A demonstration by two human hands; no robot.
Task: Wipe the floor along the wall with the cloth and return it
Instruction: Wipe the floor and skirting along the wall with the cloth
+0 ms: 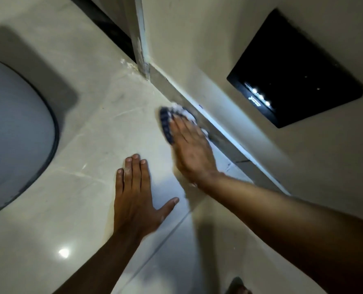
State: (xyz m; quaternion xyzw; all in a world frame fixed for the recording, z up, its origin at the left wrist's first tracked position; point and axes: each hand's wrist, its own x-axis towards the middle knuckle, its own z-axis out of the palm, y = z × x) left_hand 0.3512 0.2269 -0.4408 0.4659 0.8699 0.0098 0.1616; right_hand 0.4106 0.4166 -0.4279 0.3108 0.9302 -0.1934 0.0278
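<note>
Two bare forearms enter from the bottom edge. Nearest of the hands is the left hand (133, 198): palm flat on the floor (80, 145), fingers spread apart, holding nothing, apparently serving as a prop.

Further out, the right hand (190, 145) lies palm-down, fingers extended and close together, pressing one cloth (166, 122) onto the floor. It is a flat press, not a clenched grip. Motion blur covers this hand, so exact finger contact cannot be confirmed. The cloth, blue-patterned with white, shows ahead of and to the left of the fingertips; the rest is hidden under the palm.

Governing relation: the cloth sits just beside the grey skirting (218, 134) at the foot of the wall (197, 49), at or touching it on its far side. The skirting's long axis runs diagonally, from the corner (144, 71) at upper centre down toward lower right. Judgement: strokes should follow that line. The right hand is the nearer to the wall; the left is well apart from it.

Count: two hands, one cloth, one black panel (293, 71) set in the wall, one rounded white object (17, 134) at far left.

Judgement: wiping in progress; return of cloth not yet done.
</note>
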